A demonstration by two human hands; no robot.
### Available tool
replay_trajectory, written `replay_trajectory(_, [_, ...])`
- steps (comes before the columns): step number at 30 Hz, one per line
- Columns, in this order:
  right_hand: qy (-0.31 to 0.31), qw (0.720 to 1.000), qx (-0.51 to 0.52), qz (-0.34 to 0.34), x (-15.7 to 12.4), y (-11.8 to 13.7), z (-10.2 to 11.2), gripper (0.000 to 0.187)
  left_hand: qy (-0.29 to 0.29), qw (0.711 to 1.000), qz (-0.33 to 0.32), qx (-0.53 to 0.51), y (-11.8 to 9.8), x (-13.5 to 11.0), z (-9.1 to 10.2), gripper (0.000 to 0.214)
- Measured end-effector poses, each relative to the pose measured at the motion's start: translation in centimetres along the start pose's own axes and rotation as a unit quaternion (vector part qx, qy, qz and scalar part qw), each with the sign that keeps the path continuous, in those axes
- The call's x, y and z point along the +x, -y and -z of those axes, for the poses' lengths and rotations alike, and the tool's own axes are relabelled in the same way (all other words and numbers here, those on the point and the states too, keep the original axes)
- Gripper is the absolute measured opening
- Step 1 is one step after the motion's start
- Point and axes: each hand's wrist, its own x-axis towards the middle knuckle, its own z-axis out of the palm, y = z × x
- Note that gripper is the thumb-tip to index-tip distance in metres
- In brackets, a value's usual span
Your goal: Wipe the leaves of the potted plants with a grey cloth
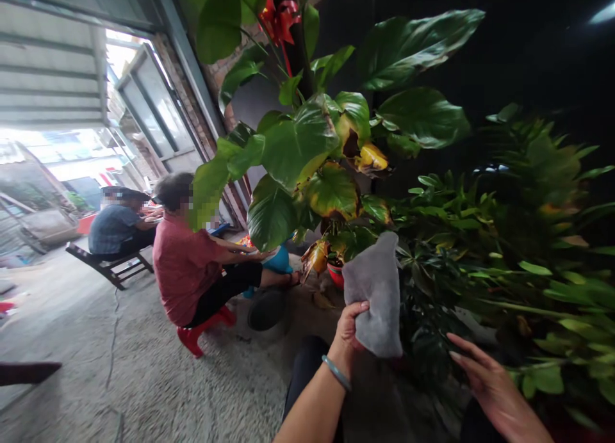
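My left hand grips a grey cloth by its lower left edge, thumb on the near face. The cloth stands up fairly flat, with uneven edges, in front of the potted plants. A bracelet circles my left wrist. To the right, my right hand is apart from the cloth, fingers stretched out and holding nothing. Dark green foliage lies close to its fingertips. Just behind the cloth, part of a red pot shows under a large-leaved plant.
A person in a red shirt sits on a red stool at the left, near a dark basin. Farther back, another person sits on a wooden chair. Leafy plants crowd the right side. The floor is rough concrete.
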Motion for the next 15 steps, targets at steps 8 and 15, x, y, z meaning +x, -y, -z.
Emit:
replay_trajectory(8, [-0.016,0.999,-0.024,0.019,0.6,-0.5,1.0,0.039,-0.086,0.98,0.172,0.055,7.7,-1.4,7.7,0.021])
replay_trajectory(15, [-0.01,1.0,-0.015,-0.005,0.0,0.1,0.6,0.04,-0.033,0.995,0.096,0.014,0.9,-3.6,4.2,0.024])
